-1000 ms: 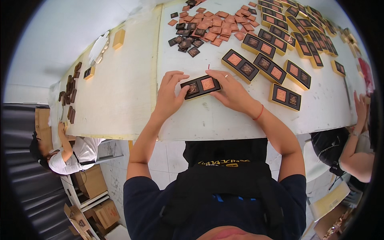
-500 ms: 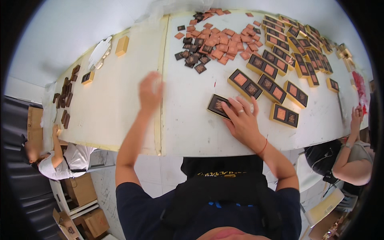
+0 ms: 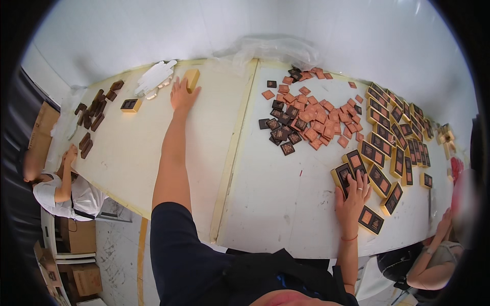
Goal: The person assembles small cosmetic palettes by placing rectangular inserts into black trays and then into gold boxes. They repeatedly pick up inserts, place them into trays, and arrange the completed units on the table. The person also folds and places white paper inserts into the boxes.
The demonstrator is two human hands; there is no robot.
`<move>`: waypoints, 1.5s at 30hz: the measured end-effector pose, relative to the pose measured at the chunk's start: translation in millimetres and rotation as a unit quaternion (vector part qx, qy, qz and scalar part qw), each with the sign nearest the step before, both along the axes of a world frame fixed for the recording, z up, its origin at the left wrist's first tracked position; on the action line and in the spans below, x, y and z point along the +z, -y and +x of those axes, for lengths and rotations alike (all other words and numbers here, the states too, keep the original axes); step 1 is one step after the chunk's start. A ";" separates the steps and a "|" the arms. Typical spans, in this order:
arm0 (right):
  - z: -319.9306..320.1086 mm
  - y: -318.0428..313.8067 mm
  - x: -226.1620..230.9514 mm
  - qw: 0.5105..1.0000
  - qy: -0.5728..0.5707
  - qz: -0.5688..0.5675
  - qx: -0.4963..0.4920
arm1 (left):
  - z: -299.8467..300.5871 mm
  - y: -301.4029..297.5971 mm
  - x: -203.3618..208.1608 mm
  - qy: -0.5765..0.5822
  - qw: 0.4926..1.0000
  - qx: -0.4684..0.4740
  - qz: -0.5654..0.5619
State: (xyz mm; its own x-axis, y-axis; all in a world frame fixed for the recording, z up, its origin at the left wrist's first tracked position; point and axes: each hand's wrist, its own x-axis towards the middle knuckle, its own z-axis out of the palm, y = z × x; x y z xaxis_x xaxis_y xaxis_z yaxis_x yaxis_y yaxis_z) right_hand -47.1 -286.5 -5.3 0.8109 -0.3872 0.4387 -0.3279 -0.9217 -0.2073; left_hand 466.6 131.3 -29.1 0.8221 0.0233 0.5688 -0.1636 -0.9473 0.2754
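My left hand [image 3: 182, 97] reaches to the far left part of the table. Its fingers are apart and its thumb spread, around the near end of a closed gold box [image 3: 192, 78]; I cannot tell how firmly they touch it. My right hand [image 3: 352, 199] grips the near end of an open gold-sided box [image 3: 339, 176] with a dark two-compartment insert, thumb on its left side and fingers over its right. The fingers partly cover its contents. Close on its right lies another box [image 3: 353, 159] holding a copper square and a dark one.
Loose copper squares [image 3: 319, 120] and dark squares [image 3: 279, 133] lie heaped at the back. Filled boxes [image 3: 380, 140] crowd the right. Further left are a white pad [image 3: 154, 76], a small box [image 3: 131, 105] and brown blocks [image 3: 95, 108]. Co-workers [image 3: 66, 191] sit at both sides.
My left hand has moved far and left to the gold box. My right hand has slid its box rightward against the other filled boxes. The view has shifted.
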 end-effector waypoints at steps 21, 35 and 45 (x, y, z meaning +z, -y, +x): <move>179.0 -66.7 1.0 0.978 -0.021 0.146 0.147 | -302.8 56.0 7.2 -0.245 0.817 -0.201 -0.482; 65.4 -60.9 34.7 0.893 0.018 0.301 0.335 | -366.7 149.2 25.4 -0.251 0.871 -0.371 -0.201; 32.4 -34.3 35.6 0.882 -0.012 0.333 0.333 | -378.8 162.5 31.1 -0.258 0.856 -0.402 -0.196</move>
